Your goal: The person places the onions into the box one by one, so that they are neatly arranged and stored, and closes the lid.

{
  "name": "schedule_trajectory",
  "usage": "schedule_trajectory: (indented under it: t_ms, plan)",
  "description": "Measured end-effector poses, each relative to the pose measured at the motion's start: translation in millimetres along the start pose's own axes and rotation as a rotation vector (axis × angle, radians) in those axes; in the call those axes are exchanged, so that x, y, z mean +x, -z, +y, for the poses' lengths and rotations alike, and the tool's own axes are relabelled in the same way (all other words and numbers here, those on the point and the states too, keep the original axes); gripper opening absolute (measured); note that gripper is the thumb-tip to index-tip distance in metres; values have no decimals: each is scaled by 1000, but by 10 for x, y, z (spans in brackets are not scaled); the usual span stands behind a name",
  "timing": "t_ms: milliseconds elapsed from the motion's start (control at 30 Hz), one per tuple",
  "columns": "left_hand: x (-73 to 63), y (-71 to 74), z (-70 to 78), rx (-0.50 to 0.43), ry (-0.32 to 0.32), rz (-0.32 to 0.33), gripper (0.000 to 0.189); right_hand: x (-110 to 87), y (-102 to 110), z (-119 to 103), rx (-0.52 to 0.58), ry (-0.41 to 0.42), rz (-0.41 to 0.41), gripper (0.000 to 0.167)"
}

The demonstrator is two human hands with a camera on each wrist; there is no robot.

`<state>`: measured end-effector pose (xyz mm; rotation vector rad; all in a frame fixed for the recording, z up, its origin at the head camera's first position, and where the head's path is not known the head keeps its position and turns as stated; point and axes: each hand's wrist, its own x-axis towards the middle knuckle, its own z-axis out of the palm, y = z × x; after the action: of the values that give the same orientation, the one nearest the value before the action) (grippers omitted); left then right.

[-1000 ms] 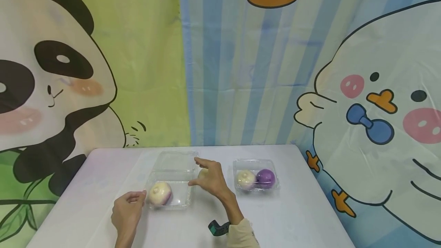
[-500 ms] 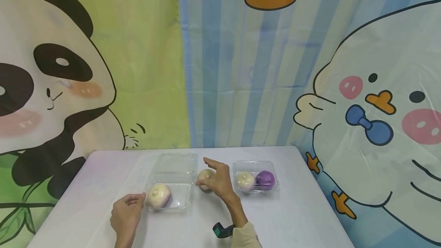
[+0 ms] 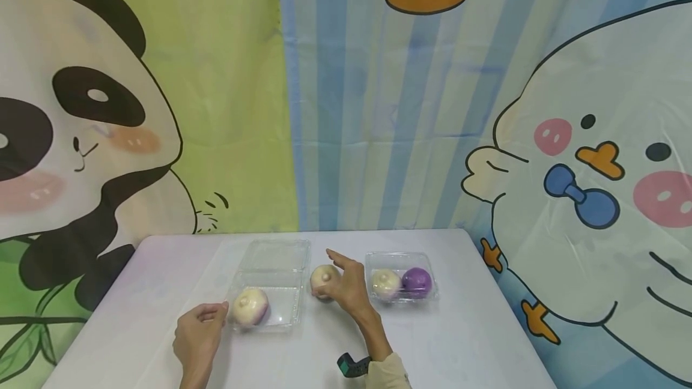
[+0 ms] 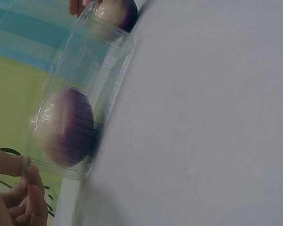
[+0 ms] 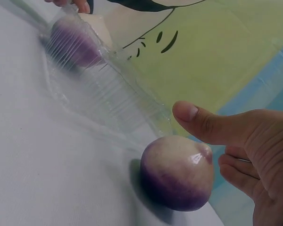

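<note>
An opened clear plastic clamshell box (image 3: 286, 308) lies on the table with its lid (image 3: 276, 256) folded back. One white-and-purple turnip (image 3: 250, 307) sits in its left side. My left hand (image 3: 200, 332) pinches the box's rim at the left, thumb and finger on the edge in the left wrist view. A second turnip (image 5: 177, 174) rests on the table just right of the box. Beside and over it is my right hand (image 3: 350, 284), thumb and fingers spread; in the right wrist view the thumb (image 5: 198, 120) stands just above the turnip.
Farther right on the white table (image 3: 459, 329) stands another clear plastic box (image 3: 402, 257), holding a pale turnip (image 3: 386, 284) and a purple one (image 3: 417, 282). A dark band (image 3: 354, 366) is on the right wrist. A cartoon-printed curtain (image 3: 357, 107) hangs behind the table.
My right hand has shifted right, from over the box's right edge to the loose turnip, which now shows more fully. My left hand stays at the box rim.
</note>
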<state>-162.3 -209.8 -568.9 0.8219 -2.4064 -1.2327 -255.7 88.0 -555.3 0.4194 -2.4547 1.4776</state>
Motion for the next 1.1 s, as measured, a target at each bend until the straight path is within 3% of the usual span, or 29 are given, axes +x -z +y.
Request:
schedule_trajectory:
  t_ms: [367, 1100]
  plan:
    - [-11, 2, -28, 10, 16, -10, 29, -66, -21, 97, -25, 49, -9, 95]
    - [2, 29, -21, -17, -25, -35, 32, -107, -31, 302, -105, 38, -23, 100]
